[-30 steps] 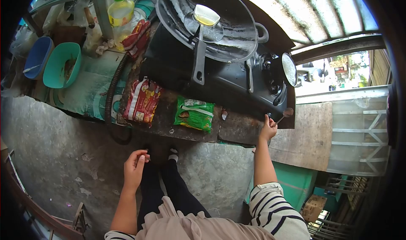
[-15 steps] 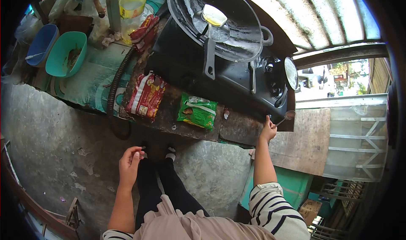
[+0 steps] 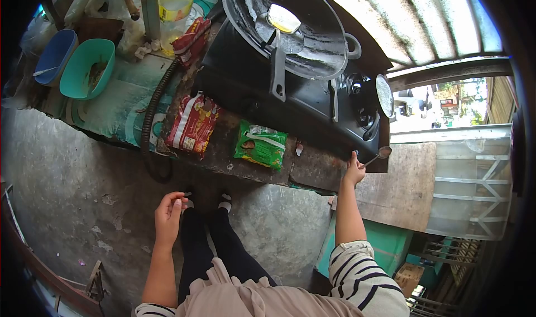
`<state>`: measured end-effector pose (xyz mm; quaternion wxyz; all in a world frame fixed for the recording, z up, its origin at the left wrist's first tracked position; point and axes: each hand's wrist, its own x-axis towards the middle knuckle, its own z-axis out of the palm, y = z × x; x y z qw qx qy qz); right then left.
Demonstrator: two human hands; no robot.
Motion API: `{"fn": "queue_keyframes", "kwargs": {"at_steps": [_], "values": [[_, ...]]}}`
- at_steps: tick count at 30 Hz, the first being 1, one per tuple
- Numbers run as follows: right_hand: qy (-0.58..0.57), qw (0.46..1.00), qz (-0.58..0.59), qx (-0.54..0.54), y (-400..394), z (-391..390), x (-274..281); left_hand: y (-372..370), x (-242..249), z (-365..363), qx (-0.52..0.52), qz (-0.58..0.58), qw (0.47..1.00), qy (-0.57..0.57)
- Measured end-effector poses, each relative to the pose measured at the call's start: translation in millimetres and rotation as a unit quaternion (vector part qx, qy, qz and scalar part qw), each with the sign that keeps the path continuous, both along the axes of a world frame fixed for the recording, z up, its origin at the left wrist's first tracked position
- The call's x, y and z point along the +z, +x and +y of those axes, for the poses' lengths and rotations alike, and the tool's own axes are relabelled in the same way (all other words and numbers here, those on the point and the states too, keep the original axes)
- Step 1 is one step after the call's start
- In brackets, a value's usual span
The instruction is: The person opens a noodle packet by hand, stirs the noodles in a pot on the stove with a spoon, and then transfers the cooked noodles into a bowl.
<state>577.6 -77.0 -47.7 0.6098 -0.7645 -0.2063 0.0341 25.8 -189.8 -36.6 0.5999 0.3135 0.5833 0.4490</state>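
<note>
My right hand (image 3: 354,172) is at the front right corner of the black gas stove (image 3: 312,113). It holds a spoon (image 3: 384,153) whose bowl points right, while its fingertips touch the stove front, where a knob may be hidden. My left hand (image 3: 169,212) hangs over the floor, fingers loosely curled, thumb apart, with nothing plainly in it. On the stove's left side rests a large wok (image 3: 329,54). Inside it lies a grey-handled turner (image 3: 277,74) with something pale yellow on its blade.
A red packet (image 3: 194,125) and a green packet (image 3: 260,145) lie on the counter's front ledge. Further left are a black hose (image 3: 151,113), a teal bowl (image 3: 106,52), a blue bowl (image 3: 56,54) and an oil bottle (image 3: 174,10). A small pan (image 3: 384,96) sits at the right burner.
Very little differs. The view has shifted slightly, and the spoon bowl beside my right hand is turned a bit. Both hands stay nearly in place.
</note>
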Motion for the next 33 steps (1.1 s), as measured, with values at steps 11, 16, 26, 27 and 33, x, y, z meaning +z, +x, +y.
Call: {"fn": "queue_keyframes", "kwargs": {"at_steps": [11,16,26,27,33], "values": [[0.005,1.000,0.015,-0.004,-1.1,0.7,1.8,0.0,0.8,-0.1,-0.002,0.005,1.000,0.000],[0.013,1.000,0.020,-0.001,-4.0,1.3,1.5,-0.3,-0.1,0.8,-0.001,0.006,1.000,0.001],[0.016,0.999,0.035,0.018,-5.4,-3.9,0.7,-2.9,-3.5,-0.6,0.010,-0.002,1.000,-0.001],[0.015,0.998,0.051,0.044,-8.7,-8.0,4.3,-2.8,-2.5,-0.9,0.012,-0.003,1.000,-0.001],[-0.068,0.994,0.079,0.032,-42.8,-75.1,17.8,-6.4,37.7,-0.9,-0.004,-0.002,1.000,0.012]]}}
